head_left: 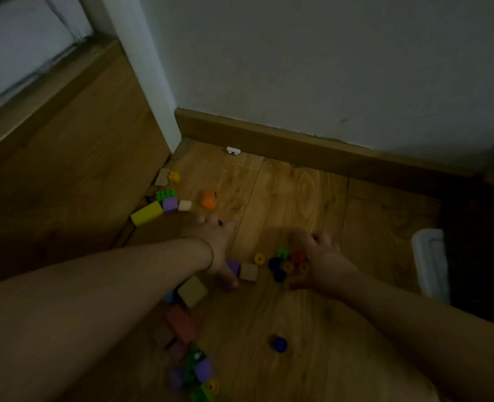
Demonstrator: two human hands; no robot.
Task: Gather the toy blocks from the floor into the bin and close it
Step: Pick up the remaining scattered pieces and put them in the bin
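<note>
Toy blocks lie scattered on the wooden floor. My left hand [217,245] reaches forward palm down with its fingers spread, just short of a yellow long block [146,213], a purple cube [169,203], a cream cube [185,205] and an orange round toy [209,199]. Its thumb lies beside another purple cube [234,266] and a wooden cube [248,272]. My right hand [320,258] curls around a cluster of small coloured rings [288,264]. A yellow ring [259,258] lies just left of that cluster. The view is dim.
More blocks lie under my left forearm: a wooden cube [193,291], a red block [182,323] and a mixed pile [200,372]. A blue ring [279,343] lies alone. A white plastic object [430,262] stands at the right; a wooden cabinet side [65,175] on the left, a baseboard [298,146] behind.
</note>
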